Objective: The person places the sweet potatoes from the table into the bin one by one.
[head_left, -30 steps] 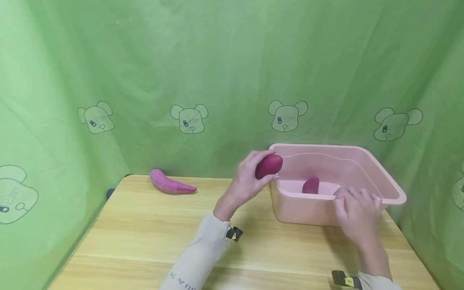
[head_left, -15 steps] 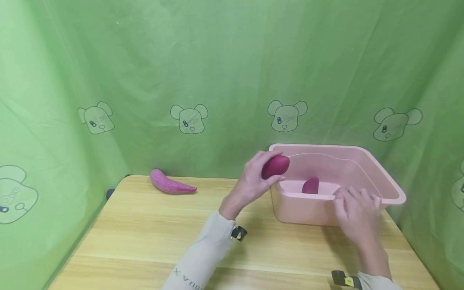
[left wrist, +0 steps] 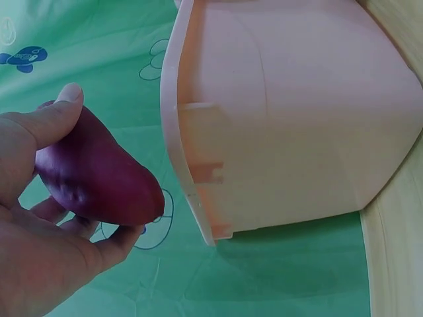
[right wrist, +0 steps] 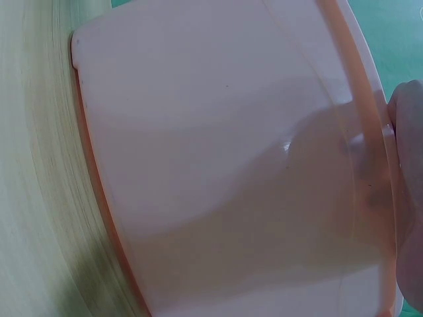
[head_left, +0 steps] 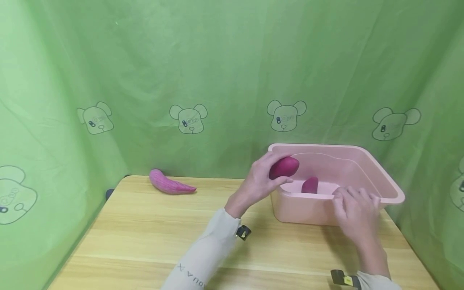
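My left hand (head_left: 259, 181) holds a smooth, dark reddish-purple sweet potato (head_left: 284, 167) between thumb and fingers, over the left end of a pink plastic bin (head_left: 308, 209). In the left wrist view the sweet potato (left wrist: 99, 172) tapers to a blunt tip, beside the bin's outer wall (left wrist: 297, 132). Fingers of my right hand (head_left: 359, 213) curl over the bin's front rim; the right wrist view shows that hand (right wrist: 411, 191) at the rim. Inside the bin lies another dark purple piece (head_left: 310, 185), its lower part hidden by the front wall.
A long, curved, streaked pink-purple vegetable (head_left: 170, 184) lies at the back left of the wooden table (head_left: 145, 241). Green curtains (head_left: 217, 60) with bear-head outlines hang close behind the table and along both sides.
My left hand has moved right with the sweet potato, from the bin's left edge to above its opening. The right hand stays on the rim.
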Demonstrator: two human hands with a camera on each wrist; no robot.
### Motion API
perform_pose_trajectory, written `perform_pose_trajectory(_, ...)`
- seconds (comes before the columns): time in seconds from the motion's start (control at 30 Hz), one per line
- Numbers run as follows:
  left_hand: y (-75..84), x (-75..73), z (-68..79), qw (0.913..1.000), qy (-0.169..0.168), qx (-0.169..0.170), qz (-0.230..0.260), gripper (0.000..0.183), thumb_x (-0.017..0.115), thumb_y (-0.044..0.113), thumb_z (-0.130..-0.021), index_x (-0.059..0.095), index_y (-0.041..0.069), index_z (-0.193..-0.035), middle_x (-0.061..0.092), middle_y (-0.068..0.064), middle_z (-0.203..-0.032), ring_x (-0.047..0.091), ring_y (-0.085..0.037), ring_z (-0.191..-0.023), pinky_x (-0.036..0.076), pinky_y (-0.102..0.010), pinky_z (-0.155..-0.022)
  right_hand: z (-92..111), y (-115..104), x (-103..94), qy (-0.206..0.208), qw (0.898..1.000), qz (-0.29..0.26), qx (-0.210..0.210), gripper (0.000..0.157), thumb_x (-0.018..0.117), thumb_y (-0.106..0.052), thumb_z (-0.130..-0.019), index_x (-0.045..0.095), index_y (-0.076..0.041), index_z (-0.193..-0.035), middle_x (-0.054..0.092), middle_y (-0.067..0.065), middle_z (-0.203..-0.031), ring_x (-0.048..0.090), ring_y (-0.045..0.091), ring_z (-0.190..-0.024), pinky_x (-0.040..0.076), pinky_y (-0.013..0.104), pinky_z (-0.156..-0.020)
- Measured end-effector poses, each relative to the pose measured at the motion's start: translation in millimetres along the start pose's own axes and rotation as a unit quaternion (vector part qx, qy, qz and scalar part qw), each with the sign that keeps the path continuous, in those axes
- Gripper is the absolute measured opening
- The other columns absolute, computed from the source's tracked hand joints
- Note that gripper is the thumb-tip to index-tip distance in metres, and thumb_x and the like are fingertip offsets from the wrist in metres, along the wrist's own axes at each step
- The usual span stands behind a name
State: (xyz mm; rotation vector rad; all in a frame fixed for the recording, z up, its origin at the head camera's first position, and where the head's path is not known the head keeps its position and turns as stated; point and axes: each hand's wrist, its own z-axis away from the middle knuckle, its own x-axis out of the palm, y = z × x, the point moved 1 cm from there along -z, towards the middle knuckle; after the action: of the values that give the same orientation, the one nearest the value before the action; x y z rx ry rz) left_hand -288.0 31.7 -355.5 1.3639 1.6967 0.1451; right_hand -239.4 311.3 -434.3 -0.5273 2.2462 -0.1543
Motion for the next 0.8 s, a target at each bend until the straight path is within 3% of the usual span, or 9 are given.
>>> perform_pose_trajectory(0.27, 5.0, 5.4, -5.2, 0.9999, -0.010, 0.002, 0.014, 0.068, 0.085, 0.017, -0.086, 0.055, 0.018, -0.146, 0.061, -0.001, -0.140, 0.059, -0.011, -0.120, 0.045, -0.013, -0.099, -0.6, -0.2, 0.6, 0.002, 1.000, -0.001, -0.001, 0.026, 0.042, -0.018, -0.101, 0.063, -0.008, -0.090, 0.060, 0.012, -0.088, 0.046, 0.035, -0.086, 0.028, 0.064, -0.088)
perform_pose_trajectory(0.5, 7.2, 12.0, -10.3, 0.9994, -0.013, -0.016, 0.029, 0.062, 0.087, 0.016, -0.083, 0.056, 0.014, -0.137, 0.065, -0.002, -0.131, 0.062, -0.008, -0.115, 0.047, -0.012, -0.096, -0.7, 0.3, 1.6, 0.003, 1.000, 0.000, -0.001, 0.027, 0.042, -0.019, -0.102, 0.063, -0.008, -0.089, 0.060, 0.011, -0.087, 0.045, 0.034, -0.084, 0.028, 0.063, -0.088)
perform_pose_trajectory(0.8, 5.5, 17.9, -13.1, 0.9997, -0.014, 0.011, 0.016, 0.060, 0.086, 0.019, -0.084, 0.059, 0.015, -0.137, 0.064, -0.002, -0.131, 0.060, -0.006, -0.116, 0.046, -0.012, -0.096, -0.1, 0.6, 1.2, 0.007, 1.000, -0.001, -0.002, 0.024, 0.044, -0.017, -0.101, 0.063, -0.009, -0.089, 0.060, 0.011, -0.086, 0.046, 0.034, -0.084, 0.028, 0.064, -0.087)
